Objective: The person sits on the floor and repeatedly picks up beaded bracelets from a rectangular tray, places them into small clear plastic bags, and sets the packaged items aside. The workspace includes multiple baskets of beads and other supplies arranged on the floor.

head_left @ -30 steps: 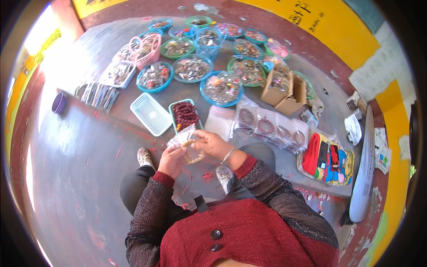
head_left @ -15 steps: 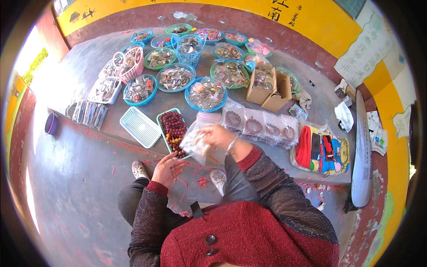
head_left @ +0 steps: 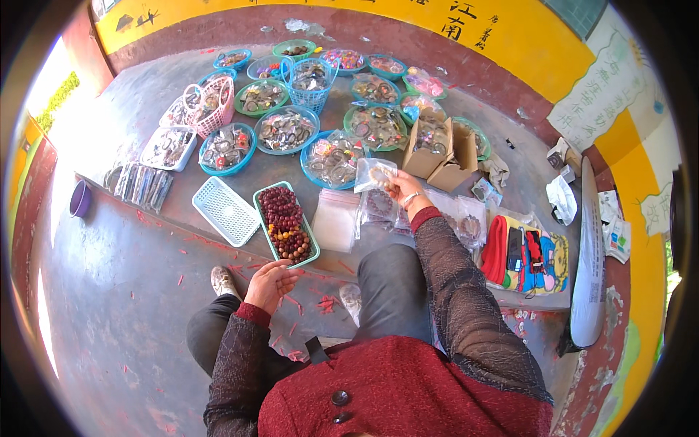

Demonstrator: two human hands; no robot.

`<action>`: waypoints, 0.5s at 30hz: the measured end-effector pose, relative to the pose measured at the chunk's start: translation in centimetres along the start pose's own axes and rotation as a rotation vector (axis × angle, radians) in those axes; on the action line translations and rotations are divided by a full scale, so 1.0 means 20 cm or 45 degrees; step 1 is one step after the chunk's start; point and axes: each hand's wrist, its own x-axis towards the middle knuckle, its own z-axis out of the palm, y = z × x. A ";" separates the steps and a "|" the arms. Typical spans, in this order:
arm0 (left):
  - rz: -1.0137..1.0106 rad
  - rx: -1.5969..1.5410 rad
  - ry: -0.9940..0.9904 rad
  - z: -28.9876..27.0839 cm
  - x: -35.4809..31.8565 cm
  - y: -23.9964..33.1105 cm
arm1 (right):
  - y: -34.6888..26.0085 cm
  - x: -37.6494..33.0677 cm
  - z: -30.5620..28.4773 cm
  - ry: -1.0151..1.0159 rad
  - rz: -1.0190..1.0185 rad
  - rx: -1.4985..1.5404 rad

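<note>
I am seeing the right hand (head_left: 403, 188) pinching a clear plastic bag (head_left: 375, 175) just above the stack of clear packets (head_left: 335, 221), while the left hand (head_left: 270, 282) is curling loosely, empty, just below the green bead tray (head_left: 311, 244) beside that stack.

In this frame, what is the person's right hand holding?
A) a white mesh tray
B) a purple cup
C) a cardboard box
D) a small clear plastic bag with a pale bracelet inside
D: the right hand is raised over the ledge pinching a small clear plastic bag, while the white mesh tray, purple cup and cardboard box lie untouched.
</note>
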 end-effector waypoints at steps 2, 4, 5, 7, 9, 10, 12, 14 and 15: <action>-0.013 0.011 -0.011 0.01 0.02 0.00 | 0.16 0.07 -0.19 0.154 0.121 -0.186; -0.035 0.020 -0.010 0.01 0.04 -0.01 | 0.26 0.12 -0.29 0.283 0.210 -0.293; -0.033 0.025 -0.018 0.02 0.04 -0.01 | 0.29 0.12 -0.32 0.338 0.232 -0.309; -0.026 0.032 -0.024 0.02 0.03 0.00 | 0.32 0.13 -0.33 0.366 0.249 -0.351; -0.022 0.046 -0.014 0.01 0.02 -0.01 | 0.30 0.12 -0.29 0.309 0.238 -0.398; -0.018 0.054 -0.018 0.01 0.02 -0.01 | 0.29 0.12 -0.28 0.277 0.239 -0.453; -0.018 0.069 -0.018 0.01 0.02 -0.01 | 0.27 0.10 -0.27 0.219 0.279 -0.383; -0.019 0.089 -0.014 0.01 0.02 -0.01 | 0.26 0.08 -0.27 0.186 0.295 -0.407; -0.019 0.100 -0.009 0.01 0.02 -0.01 | 0.26 0.07 -0.27 0.181 0.293 -0.467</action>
